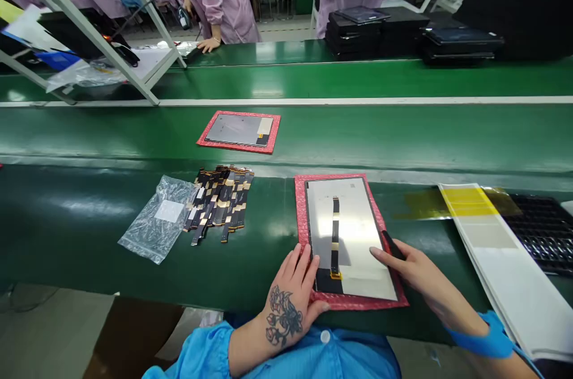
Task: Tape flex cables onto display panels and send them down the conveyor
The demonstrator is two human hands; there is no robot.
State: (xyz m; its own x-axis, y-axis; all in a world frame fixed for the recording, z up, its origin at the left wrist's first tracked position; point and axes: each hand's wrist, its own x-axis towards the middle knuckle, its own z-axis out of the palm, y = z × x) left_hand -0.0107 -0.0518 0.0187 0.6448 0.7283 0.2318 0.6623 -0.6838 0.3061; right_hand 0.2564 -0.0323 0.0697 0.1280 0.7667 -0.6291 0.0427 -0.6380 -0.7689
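A silver display panel (pixel 353 236) lies on a red mat (pixel 301 206) at the near edge of the green bench. A dark flex cable (pixel 335 236) runs down the panel's middle to a gold connector. My left hand (pixel 290 295) lies flat with fingers spread on the mat's lower left corner, fingertips at the panel's edge. My right hand (pixel 412 268) rests on the panel's right edge, index finger stretched onto the panel, with a thin black tool (pixel 393 244) held under the fingers.
A pile of several flex cables (pixel 221 197) and a clear plastic bag (pixel 159 218) lie to the left. A second panel on a red mat (pixel 239 131) sits on the conveyor belt. White sheets (pixel 501 265) and a black tray (pixel 541 230) are right. People in pink coats stand beyond.
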